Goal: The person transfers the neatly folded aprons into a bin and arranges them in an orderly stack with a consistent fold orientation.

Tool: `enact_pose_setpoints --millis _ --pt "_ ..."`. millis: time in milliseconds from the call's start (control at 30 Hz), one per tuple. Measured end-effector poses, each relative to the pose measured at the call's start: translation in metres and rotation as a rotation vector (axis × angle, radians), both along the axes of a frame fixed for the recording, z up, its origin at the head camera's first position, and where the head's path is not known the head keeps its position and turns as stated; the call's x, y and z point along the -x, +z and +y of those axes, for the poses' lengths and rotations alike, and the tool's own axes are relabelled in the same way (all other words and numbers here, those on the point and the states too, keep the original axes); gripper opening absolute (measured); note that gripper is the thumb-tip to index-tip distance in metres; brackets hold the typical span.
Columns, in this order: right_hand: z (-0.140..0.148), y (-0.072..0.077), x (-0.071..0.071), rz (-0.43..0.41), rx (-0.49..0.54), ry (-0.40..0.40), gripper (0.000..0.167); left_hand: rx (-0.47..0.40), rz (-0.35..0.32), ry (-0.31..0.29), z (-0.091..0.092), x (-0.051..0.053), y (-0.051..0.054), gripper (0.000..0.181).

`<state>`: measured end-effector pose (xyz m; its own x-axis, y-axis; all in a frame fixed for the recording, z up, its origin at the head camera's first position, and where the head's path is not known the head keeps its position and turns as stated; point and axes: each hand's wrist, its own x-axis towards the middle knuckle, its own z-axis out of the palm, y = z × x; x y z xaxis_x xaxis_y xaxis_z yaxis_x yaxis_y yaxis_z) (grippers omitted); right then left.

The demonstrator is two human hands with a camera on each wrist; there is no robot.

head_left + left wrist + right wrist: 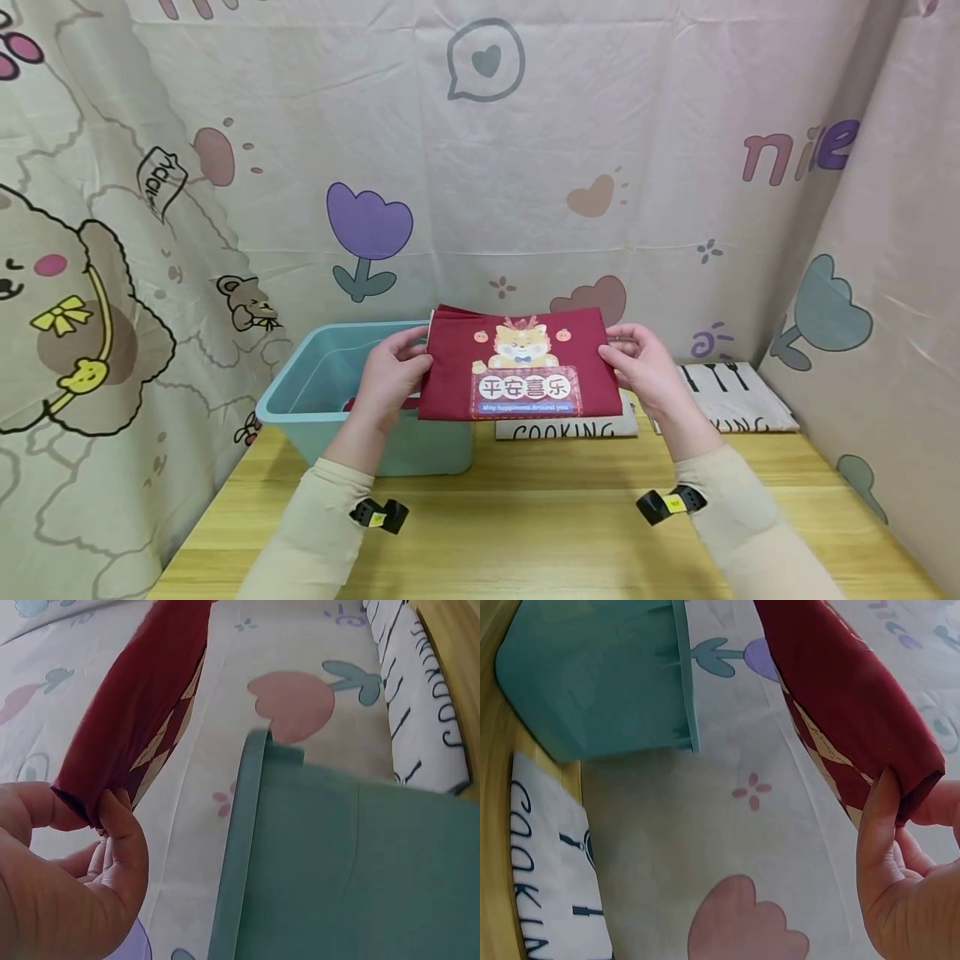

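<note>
A folded dark red cloth [450, 367] is held up in the air between both hands. Its front carries a cartoon animal, Chinese characters and the line "May happiness around you". My left hand [390, 375] pinches the left edge between thumb and fingers, and my right hand [645, 367] pinches the right edge the same way. In the left wrist view, red-and-cream checks show on the underside of the cloth [142, 697]. The right wrist view shows the thumb and fingers at a corner of the cloth [855, 682].
A teal plastic bin [427, 450] stands behind my left hand, with a bit of red showing inside it. Two white folded cloths printed "COOKING" lie on the wooden table, one [517, 430] behind the red cloth, another [757, 408] farther right. Printed curtains [480, 167] surround the table.
</note>
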<state>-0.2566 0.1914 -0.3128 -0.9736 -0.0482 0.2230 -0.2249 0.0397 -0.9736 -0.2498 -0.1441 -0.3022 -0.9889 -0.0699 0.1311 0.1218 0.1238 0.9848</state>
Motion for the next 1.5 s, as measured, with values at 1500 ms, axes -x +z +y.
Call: enact_pose_setpoints --millis 1500 --pt "-0.129 -0.002 0.041 -0.041 0.086 0.013 0.029 0.436 0.011 0.26 -0.098 0.027 0.014 0.049"
